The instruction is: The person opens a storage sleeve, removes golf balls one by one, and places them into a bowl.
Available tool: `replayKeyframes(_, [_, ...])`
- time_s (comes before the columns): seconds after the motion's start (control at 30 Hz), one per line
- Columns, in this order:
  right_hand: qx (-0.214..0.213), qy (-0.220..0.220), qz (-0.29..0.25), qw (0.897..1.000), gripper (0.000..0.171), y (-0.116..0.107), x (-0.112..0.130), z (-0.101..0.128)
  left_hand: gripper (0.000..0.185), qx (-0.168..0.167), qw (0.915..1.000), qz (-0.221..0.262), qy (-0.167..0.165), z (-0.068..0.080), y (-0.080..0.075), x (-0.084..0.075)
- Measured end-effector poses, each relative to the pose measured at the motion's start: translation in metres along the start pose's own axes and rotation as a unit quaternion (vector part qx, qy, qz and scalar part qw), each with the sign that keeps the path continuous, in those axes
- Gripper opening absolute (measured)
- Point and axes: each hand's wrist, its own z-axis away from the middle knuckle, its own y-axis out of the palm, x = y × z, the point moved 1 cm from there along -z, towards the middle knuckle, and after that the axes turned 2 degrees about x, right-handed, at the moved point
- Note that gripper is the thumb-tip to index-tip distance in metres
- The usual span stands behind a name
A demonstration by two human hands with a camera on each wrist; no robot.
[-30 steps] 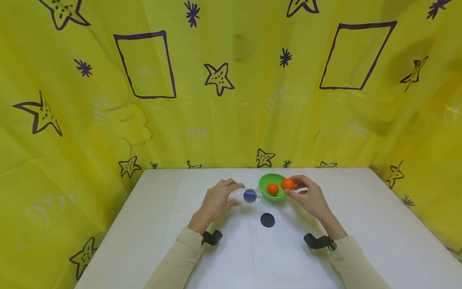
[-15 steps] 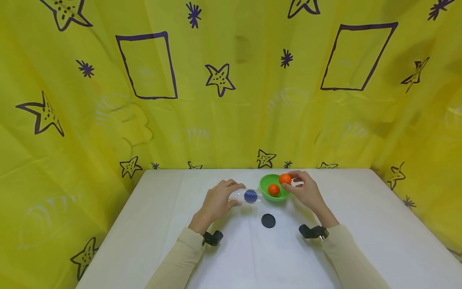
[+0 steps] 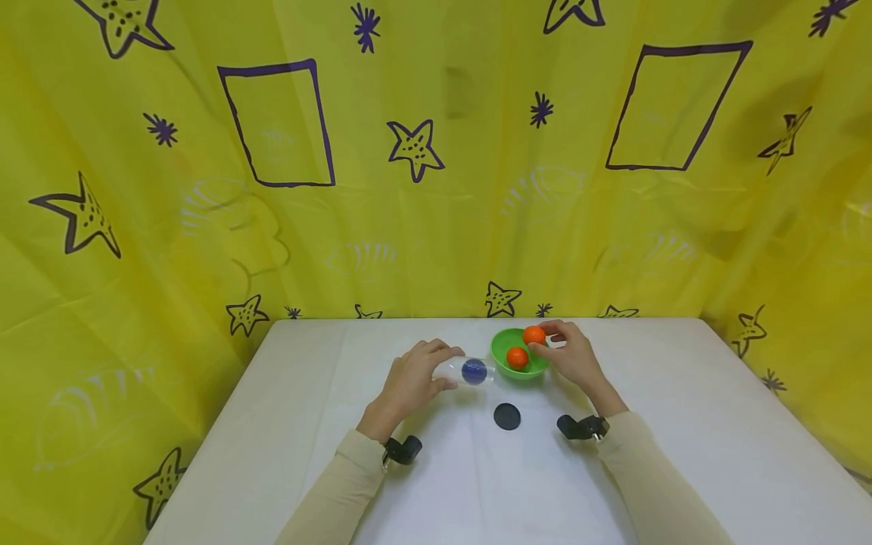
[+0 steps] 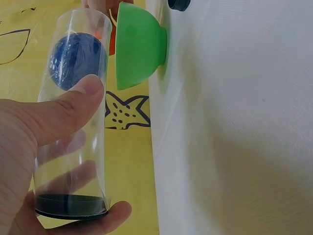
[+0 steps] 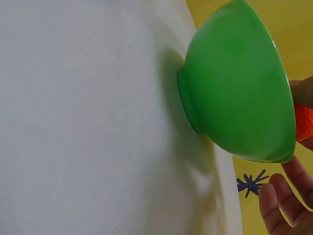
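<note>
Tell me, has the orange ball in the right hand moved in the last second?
Yes. The orange ball pinched by the right hand has moved left and toward the far side, from beside the green bowl's right rim to over its back rim.

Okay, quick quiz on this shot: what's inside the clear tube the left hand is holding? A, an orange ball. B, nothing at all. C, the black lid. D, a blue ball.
D. The left hand grips the clear tube, and a blue ball shows through its wall near the open end; both orange balls are over at the green bowl.
</note>
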Motion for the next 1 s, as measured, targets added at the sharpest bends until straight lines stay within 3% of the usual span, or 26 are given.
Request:
replayKeyframes(0.53, [0.011,0.021,0.004,1.0,0.053,0.003,-0.002,-0.003,0.049,-0.002,1.0,0.0,0.0,0.0,0.0,0.0])
replayKeyframes(1.0, [-0.005,0.005,0.01,1.0,0.043,-0.004,-0.001,0.007,0.049,0.006,1.0,0.004,-0.007,0.0,-0.001,0.0])
